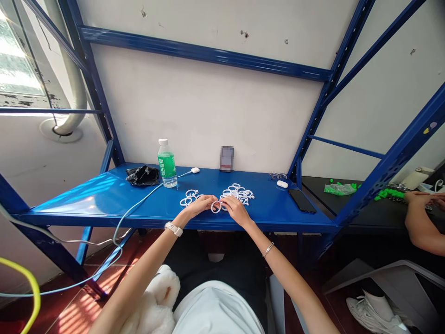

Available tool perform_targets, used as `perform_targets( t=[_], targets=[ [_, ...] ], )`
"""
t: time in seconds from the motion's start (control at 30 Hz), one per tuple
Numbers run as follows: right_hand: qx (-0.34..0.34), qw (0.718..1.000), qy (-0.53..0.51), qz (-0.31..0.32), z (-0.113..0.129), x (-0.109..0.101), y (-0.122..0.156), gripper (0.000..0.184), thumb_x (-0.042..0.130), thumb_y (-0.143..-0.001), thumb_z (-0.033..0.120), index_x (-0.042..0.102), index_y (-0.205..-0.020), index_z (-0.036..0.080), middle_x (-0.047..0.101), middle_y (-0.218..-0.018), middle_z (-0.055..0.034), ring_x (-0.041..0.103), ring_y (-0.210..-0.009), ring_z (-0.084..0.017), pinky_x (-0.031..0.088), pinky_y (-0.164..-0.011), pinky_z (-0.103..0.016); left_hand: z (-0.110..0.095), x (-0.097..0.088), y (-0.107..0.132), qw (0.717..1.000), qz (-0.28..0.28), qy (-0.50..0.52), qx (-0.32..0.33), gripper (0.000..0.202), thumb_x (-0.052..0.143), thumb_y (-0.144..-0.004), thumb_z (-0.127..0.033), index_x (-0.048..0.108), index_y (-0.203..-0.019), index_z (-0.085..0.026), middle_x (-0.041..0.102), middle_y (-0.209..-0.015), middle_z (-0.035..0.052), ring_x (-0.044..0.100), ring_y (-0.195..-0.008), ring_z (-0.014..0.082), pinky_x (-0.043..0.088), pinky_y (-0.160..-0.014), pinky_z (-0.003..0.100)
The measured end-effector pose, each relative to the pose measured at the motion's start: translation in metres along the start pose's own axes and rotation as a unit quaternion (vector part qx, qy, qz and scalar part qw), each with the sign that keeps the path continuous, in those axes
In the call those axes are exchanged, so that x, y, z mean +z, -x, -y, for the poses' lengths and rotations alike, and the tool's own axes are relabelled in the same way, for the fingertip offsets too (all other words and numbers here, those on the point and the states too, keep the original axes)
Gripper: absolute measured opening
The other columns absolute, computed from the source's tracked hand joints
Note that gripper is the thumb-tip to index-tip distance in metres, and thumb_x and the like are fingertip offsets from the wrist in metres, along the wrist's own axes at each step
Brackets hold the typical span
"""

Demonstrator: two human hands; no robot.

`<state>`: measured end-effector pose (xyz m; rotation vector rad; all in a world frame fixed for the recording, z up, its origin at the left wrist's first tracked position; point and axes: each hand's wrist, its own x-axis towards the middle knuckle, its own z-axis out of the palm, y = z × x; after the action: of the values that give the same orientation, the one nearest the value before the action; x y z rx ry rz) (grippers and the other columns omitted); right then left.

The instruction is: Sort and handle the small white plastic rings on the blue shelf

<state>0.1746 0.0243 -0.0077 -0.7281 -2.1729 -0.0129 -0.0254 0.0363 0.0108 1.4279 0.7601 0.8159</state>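
Observation:
Near the front edge of the blue shelf table [104, 204], my left hand [203, 205] and my right hand [236, 209] pinch a white ring [215, 207] between them. The ring hangs just at the table edge, its lower rim showing below my fingertips. Behind my right hand lies a pile of white rings [239, 191]. A smaller group of white rings [188, 197] lies beyond my left hand. Whether the ring has a smaller piece attached is hidden by my fingers.
A water bottle [167, 164], a black plastic bag [142, 176] and a charger plug [195, 170] stand at the left. A propped phone [226, 159] leans on the wall. Glasses [278, 176], a white case [282, 184] and a black phone [301, 201] lie right. Another person's hand [419, 198] works beside green pieces [391, 193].

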Motion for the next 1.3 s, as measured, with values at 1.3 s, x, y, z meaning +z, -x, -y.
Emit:
perform_targets(
  t=[1.3],
  targets=[
    [0.079,0.995,0.025,-0.062,-0.001,-0.002,0.001,0.02,0.044,-0.097,0.032,0.061,-0.089,0.022,0.065,-0.083,-0.0048,0.062,-0.076,-0.021,0.048,-0.07,-0.033,0.005,0.014,0.011,0.916,-0.126,-0.311,0.221,0.056,0.069,-0.074,-0.052,0.063,-0.117,-0.015,0.064,-0.073,0.0022,0.059,-0.065,0.0166,0.049,-0.065,0.029]
  ],
)
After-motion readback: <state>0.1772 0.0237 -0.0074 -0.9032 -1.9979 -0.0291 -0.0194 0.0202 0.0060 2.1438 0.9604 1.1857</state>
